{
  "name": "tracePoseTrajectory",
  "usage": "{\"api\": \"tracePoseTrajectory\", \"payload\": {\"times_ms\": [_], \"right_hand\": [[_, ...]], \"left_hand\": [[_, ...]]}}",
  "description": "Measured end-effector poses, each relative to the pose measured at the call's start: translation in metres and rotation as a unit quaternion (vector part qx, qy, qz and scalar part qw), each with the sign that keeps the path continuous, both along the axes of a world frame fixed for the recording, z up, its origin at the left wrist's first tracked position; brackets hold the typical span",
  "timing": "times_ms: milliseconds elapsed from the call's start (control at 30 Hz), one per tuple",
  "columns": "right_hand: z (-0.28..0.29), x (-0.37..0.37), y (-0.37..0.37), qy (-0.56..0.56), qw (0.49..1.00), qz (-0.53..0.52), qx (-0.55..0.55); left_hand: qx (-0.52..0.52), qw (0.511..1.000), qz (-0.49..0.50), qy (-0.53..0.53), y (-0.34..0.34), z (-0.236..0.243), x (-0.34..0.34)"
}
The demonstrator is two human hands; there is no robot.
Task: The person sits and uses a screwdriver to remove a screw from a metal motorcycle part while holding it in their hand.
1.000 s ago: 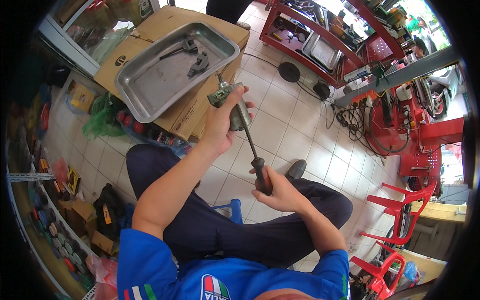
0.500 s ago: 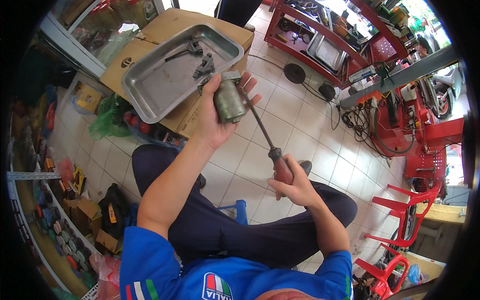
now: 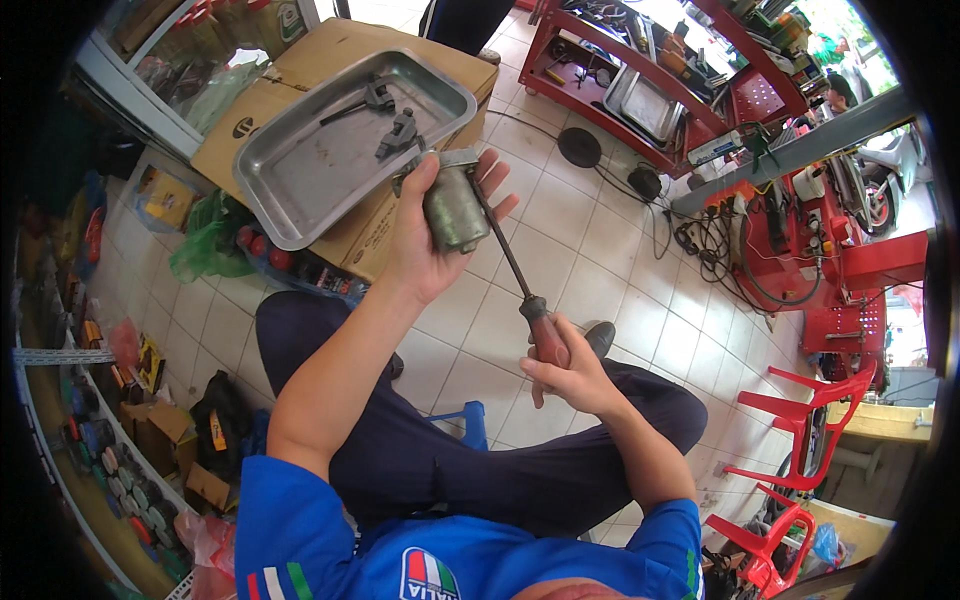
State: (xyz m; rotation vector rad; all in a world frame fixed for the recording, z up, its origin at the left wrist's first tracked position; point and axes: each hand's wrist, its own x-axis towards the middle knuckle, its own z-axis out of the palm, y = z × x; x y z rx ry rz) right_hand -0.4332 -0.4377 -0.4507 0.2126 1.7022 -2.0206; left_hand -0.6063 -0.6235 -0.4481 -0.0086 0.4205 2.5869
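My left hand [image 3: 420, 235] grips a worn greenish-grey metal cylinder, a motor-like part [image 3: 455, 212], with a flange at its far end. The thumb lies along its left side while fingers show past its right edge. In my right hand [image 3: 570, 370] is a screwdriver [image 3: 547, 335] with a dark red handle and a long dark shaft. Its shaft slants up to the right side of the cylinder; the tip is hidden there by the part and fingers. Just beyond, a metal tray [image 3: 290, 215] holds two small dark metal parts [image 3: 398, 135].
The tray rests on a cardboard box [image 3: 225, 150]. A red tool cart [image 3: 620, 45] stands at the far right, with cables [image 3: 700, 245] on the tiled floor. Red plastic chairs [image 3: 800, 420] are on the right. A green bag [image 3: 210, 240] lies left of the box; shelves line the left side.
The whole view has shifted slightly. My right hand and the screwdriver handle have moved a little left and toward me; the cylinder stays in my left hand.
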Motion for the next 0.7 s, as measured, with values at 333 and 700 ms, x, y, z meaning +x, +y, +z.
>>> {"api": "tracePoseTrajectory", "payload": {"times_ms": [333, 700], "right_hand": [[0.003, 0.001, -0.007, 0.001, 0.999, -0.010, 0.040], [-0.007, 0.002, -0.005, -0.111, 0.938, 0.045, -0.324]], "left_hand": [[-0.014, 1.000, 0.005, 0.000, 0.001, -0.004, -0.001], [0.036, 0.997, -0.049, 0.055, 0.000, -0.020, 0.001]]}}
